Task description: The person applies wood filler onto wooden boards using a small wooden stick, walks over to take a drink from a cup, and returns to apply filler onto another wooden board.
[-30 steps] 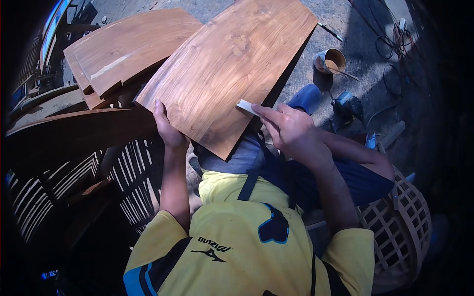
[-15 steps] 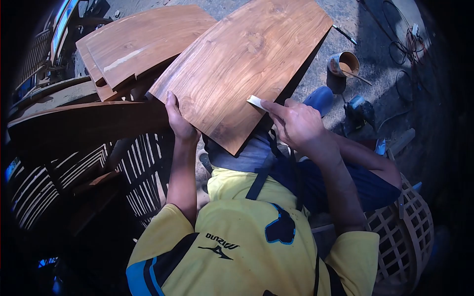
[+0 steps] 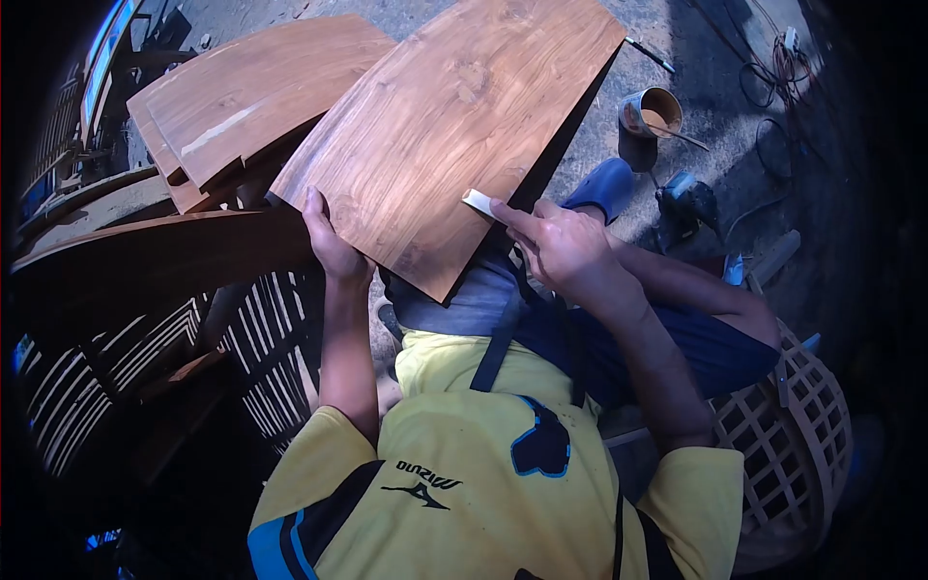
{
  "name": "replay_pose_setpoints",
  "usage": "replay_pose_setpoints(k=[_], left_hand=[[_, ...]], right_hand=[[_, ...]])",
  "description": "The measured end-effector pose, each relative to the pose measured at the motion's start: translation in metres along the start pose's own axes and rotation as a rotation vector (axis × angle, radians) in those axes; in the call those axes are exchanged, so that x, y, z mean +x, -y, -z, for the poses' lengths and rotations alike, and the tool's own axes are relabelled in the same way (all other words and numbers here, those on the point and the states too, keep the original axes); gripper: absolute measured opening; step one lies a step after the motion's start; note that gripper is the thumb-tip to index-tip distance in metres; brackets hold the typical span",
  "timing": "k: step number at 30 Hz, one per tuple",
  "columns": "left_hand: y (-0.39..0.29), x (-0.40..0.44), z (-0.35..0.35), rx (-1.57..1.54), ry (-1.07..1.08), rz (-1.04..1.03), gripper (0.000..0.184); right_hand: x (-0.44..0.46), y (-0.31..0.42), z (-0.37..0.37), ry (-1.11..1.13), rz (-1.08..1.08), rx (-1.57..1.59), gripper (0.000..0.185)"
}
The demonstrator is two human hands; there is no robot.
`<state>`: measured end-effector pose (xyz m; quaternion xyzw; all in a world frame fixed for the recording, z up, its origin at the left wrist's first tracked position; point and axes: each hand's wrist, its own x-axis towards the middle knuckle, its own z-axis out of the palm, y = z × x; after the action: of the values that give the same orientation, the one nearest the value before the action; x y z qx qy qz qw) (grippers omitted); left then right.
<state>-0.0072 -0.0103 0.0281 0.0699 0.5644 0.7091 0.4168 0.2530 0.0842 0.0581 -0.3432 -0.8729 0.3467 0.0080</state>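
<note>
while the person's left hand (image 3: 335, 242) hangs on to the near left edge of a big wooden panel (image 3: 454, 135), thumb up on the top face and the other fingers tucked out of sight, the right hand (image 3: 572, 246) is closed around a small pale block (image 3: 481, 204). that's how it looks in the head view, anyway. the block's end is over the panel near its right edge, index finger stretched along it, though i can't tell how hard it's pressing, if at all. the panel itself is tilted out in front of the person, near corner over the lap, grain and a couple of knots showing nicely in the sun.

off to the left there's a stack of similar boards (image 3: 261, 87), top one with a whitish streak, and below that a dark curved board (image 3: 164, 239) near some slatted woodwork (image 3: 266, 358). over on the right, on the ground (image 3: 710, 92), there's a tin (image 3: 633, 114) of brownish stuff with a stick (image 3: 688, 140) poking out, a blue shoe (image 3: 609, 186) on the person's foot, a dark power tool (image 3: 688, 205) just beside it, and some tangled cable (image 3: 778, 75) further out.
</note>
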Motion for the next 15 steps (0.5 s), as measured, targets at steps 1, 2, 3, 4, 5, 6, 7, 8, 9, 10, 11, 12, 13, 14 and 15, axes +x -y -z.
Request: replay_pose_setpoints(k=[1, 2, 3, 4, 5, 6, 7, 8, 9, 10, 11, 12, 13, 14, 15], left_hand=[[0.001, 0.001, 0.0, -0.012, -0.005, 0.005, 0.063], [0.002, 0.001, 0.001, -0.015, 0.0, 0.005, 0.063], [0.001, 0.0, 0.001, -0.013, 0.003, 0.009, 0.063], [0.001, -0.001, 0.001, -0.01, 0.005, 0.012, 0.063], [0.002, 0.0, 0.001, -0.01, 0.006, 0.01, 0.063], [0.002, 0.001, 0.001, -0.004, 0.014, 0.008, 0.063], [0.001, 0.001, 0.002, 0.002, 0.022, 0.007, 0.063], [0.001, 0.002, 0.004, 0.003, 0.023, 0.005, 0.063], [0.002, 0.003, 0.004, -0.017, 0.022, 0.005, 0.062], [0.003, 0.003, 0.003, -0.036, 0.022, 0.008, 0.062], [0.003, 0.003, 0.003, -0.033, 0.026, 0.011, 0.062], [0.002, 0.003, 0.003, -0.025, 0.018, 0.012, 0.061], [0.001, 0.003, 0.002, -0.016, 0.011, 0.014, 0.061], [0.001, 0.003, 0.003, -0.015, 0.016, 0.019, 0.061], [0.002, 0.003, 0.003, -0.015, 0.018, 0.014, 0.06]], right_hand=[[-0.004, -0.002, -0.001, -0.004, -0.007, -0.005, 0.033], [-0.007, -0.004, -0.001, -0.003, 0.015, -0.04, 0.034], [-0.009, -0.005, 0.001, 0.001, 0.038, -0.072, 0.035], [-0.01, -0.006, 0.003, 0.001, 0.037, -0.073, 0.035], [-0.01, -0.007, 0.007, -0.08, 0.056, -0.032, 0.035], [-0.009, -0.007, 0.009, -0.16, 0.075, 0.009, 0.036], [-0.008, -0.005, 0.007, -0.16, 0.077, 0.01, 0.036], [-0.005, -0.002, 0.003, -0.183, 0.072, 0.033, 0.038], [-0.004, -0.002, -0.002, -0.209, 0.065, 0.056, 0.04], [-0.005, -0.001, -0.009, -0.213, 0.061, 0.058, 0.04], [-0.007, -0.001, -0.018, -0.207, 0.033, 0.045, 0.042], [-0.009, -0.002, -0.023, -0.199, 0.006, 0.032, 0.045], [-0.01, -0.004, -0.027, -0.201, 0.002, 0.033, 0.045], [-0.011, -0.007, -0.03, -0.228, 0.014, 0.033, 0.046], [-0.011, -0.007, -0.028, -0.255, 0.026, 0.031, 0.046]])
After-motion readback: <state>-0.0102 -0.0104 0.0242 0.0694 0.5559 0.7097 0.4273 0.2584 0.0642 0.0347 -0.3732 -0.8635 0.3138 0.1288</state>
